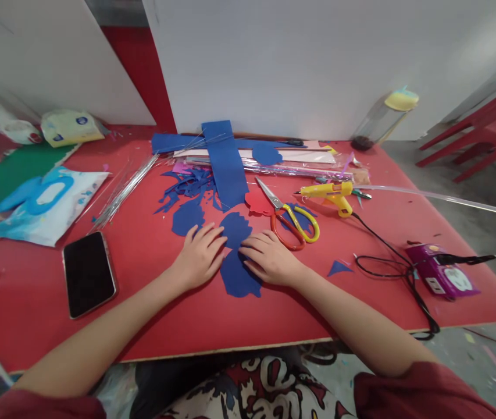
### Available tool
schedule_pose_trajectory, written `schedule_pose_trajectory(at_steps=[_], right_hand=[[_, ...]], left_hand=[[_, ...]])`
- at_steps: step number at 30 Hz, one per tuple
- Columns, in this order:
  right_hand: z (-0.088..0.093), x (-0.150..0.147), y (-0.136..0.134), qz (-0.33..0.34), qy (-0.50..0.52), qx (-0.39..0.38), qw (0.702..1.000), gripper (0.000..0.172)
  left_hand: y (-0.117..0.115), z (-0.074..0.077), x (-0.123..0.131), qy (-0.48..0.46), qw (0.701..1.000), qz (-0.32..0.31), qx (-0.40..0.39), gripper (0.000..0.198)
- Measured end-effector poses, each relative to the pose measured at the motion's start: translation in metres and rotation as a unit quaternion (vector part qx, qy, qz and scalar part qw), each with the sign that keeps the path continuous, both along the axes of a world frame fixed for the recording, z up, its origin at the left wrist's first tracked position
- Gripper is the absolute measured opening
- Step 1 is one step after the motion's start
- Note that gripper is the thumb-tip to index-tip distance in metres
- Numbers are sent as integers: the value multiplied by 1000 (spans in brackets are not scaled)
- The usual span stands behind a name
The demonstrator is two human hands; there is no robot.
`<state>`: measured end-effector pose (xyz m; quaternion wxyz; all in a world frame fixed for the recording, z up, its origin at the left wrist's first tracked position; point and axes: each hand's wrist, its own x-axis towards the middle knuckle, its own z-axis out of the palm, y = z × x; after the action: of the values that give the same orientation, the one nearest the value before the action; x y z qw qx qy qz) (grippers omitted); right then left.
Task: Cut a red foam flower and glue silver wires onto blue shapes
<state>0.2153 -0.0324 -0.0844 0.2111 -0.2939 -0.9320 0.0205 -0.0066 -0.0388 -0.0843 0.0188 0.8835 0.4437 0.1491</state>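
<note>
My left hand (200, 256) lies palm down on the red table, fingers spread. Its fingertips reach the left edges of two blue cut-out pieces. The upper blue cut-out (234, 228) has a scalloped top, and the lower blue cut-out (239, 276) a wavy bottom edge. From the other side, my right hand (273, 258) rests with fingers stretched out over their right edges. Neither hand grips anything I can see. Another blue cut-out (188, 216) sits just beyond my left hand. Scissors (289, 218) with red and yellow handles lie open past my right hand.
A yellow glue gun (328, 193) lies at the right, wired to a purple box (442, 272). Blue scraps (191, 186), blue strips (225, 160) and wires (129, 186) lie at the back. A phone (89, 273) and wipes pack (51, 201) are left. A bottle (381, 119) stands back right.
</note>
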Motion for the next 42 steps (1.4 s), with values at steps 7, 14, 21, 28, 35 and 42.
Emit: schedule_pose_trajectory(at_steps=[7,14,21,28,35,42], right_hand=[[-2,-1,3,7,29,3,1000,21],[-3,0,4,6,32,0,999,23],[-2,-1,5,7,20,-5,1000,25],[-4,0,5,6,20,-8,1000,25],[-3,0,4,8,23,-17,1000,24],[-3,0,4,4,13,-35,999,24]], left_hand=[[70,8,7,-41,998,46,-16,23],[120,7,27,31,998,41,-36,12],[132,10,28,160,986,-43,1,22],[130,9,27,129,991,-29,16,24],[131,19,24,-4,998,54,-22,14],[132,13,25,97,995,0,-23,6]])
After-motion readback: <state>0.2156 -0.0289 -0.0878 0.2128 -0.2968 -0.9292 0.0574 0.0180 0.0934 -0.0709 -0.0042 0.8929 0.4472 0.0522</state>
